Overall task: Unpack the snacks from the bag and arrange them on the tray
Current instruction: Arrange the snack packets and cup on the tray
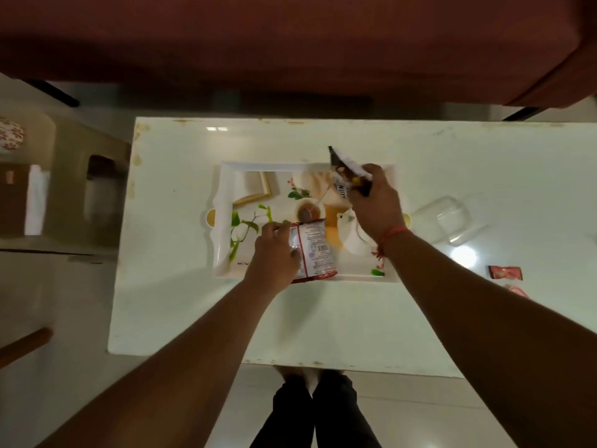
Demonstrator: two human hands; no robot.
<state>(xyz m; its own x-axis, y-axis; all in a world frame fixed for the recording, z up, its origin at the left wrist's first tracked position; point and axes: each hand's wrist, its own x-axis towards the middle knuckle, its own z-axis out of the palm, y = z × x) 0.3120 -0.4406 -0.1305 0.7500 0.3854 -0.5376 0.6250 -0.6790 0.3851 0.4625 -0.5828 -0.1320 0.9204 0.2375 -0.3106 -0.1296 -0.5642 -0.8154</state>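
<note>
A white tray (223, 221) with a printed floral and teapot picture lies in the middle of the white table (181, 305). My left hand (274, 253) holds a red and silver snack packet (315, 250) flat at the tray's near edge. My right hand (374, 202) grips a dark brown and white snack packet (344, 171), tilted above the tray's far right corner. A clear plastic bag (442, 221) lies crumpled just right of the tray.
A small red snack packet (505, 272) and a pink one (517, 291) lie on the table at the right. A red-brown sofa (290, 43) runs along the far side. A beige stool (90, 182) stands left of the table.
</note>
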